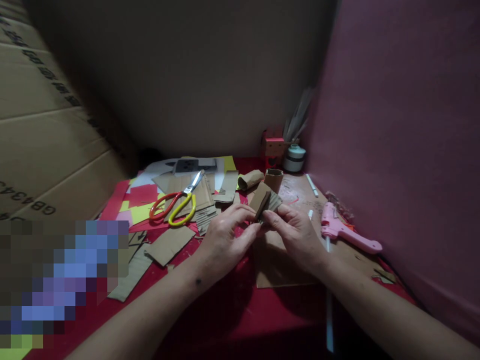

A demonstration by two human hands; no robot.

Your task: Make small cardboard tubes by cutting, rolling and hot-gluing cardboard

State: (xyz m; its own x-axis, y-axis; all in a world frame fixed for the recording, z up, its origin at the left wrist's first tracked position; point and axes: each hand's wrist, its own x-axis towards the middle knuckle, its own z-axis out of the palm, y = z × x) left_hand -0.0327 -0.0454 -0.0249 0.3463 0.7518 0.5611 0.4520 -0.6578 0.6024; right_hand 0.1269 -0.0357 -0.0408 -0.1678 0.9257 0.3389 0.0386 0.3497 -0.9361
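Note:
Between my two hands is a small folded piece of cardboard (261,200), with a corrugated flap showing on its right side. My left hand (230,232) pinches its lower left edge with thumb and fingers. On the other side, my right hand (292,230) grips it with the thumb pressed on the near face. Just behind it lie a rolled cardboard tube (251,180) and an upright cardboard tube (274,179). A flat cardboard sheet (281,267) is under my right hand.
Scissors (183,200) with red and yellow handles rest on cardboard scraps (170,246) and coloured paper at left. A pink glue gun (345,230) with a long glue stick lies at right. Behind stand a pale jar (294,159) and a red box (273,147). Walls close in both sides.

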